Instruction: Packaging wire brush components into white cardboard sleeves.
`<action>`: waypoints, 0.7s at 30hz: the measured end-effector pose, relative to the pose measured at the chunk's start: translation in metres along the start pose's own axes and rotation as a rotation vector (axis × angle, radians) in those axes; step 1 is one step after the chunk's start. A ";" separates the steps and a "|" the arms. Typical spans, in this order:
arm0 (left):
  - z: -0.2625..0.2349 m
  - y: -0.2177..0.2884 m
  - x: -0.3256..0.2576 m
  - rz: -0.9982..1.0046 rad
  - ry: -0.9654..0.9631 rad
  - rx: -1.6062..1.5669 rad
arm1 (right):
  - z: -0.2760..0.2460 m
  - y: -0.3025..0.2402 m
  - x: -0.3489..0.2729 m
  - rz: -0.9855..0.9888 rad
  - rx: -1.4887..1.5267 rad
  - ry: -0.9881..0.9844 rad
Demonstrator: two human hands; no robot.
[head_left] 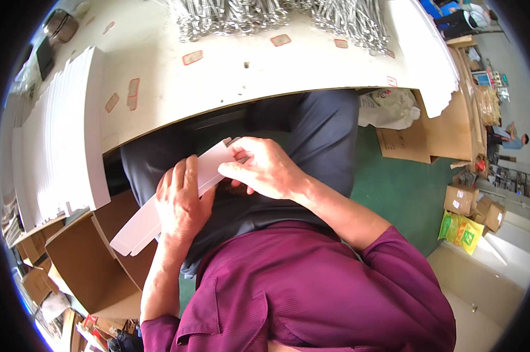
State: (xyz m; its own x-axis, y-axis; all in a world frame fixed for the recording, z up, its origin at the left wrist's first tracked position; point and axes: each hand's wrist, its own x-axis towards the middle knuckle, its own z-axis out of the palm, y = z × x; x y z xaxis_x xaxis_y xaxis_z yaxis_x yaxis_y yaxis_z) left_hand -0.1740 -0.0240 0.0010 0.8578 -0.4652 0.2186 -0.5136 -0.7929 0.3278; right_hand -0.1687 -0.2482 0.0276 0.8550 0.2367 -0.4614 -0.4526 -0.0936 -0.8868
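Note:
A long, narrow white cardboard box lies slantwise above my lap, its lower end pointing to the left. My left hand is wrapped round its middle, fingers over the top face. At the box's upper right end my right hand pinches the edge between thumb and fingers. A small dark grey bit shows at that end, too little of it to name. Whatever is inside the box is hidden. On the table ahead lies a pile of slender shiny metal tools with ring-like ends.
A row of white boxes stands at the table's left, with white flat pieces at its right edge. Open brown cartons sit lower left. A white plastic bag and cardboard lie under the table at right. Other people are far right.

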 end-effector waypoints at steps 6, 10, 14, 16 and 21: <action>0.001 -0.001 -0.003 0.037 -0.001 0.018 | -0.003 0.004 0.001 0.085 0.145 -0.082; -0.001 0.004 0.000 0.034 -0.030 -0.055 | -0.013 0.004 -0.001 0.142 0.230 -0.065; -0.005 0.006 0.003 0.063 -0.008 -0.059 | -0.021 0.016 0.000 0.159 0.306 -0.102; -0.004 0.006 0.002 0.093 -0.029 -0.084 | -0.023 0.021 0.000 0.166 0.328 -0.151; -0.008 0.009 0.002 0.092 -0.041 -0.106 | -0.017 0.014 0.000 0.214 0.410 -0.203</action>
State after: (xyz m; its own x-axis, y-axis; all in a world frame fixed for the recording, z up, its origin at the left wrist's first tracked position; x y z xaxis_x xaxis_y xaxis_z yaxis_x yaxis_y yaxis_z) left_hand -0.1764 -0.0286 0.0120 0.8062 -0.5510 0.2154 -0.5872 -0.7013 0.4042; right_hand -0.1712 -0.2666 0.0145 0.6840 0.4412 -0.5809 -0.7094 0.2172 -0.6704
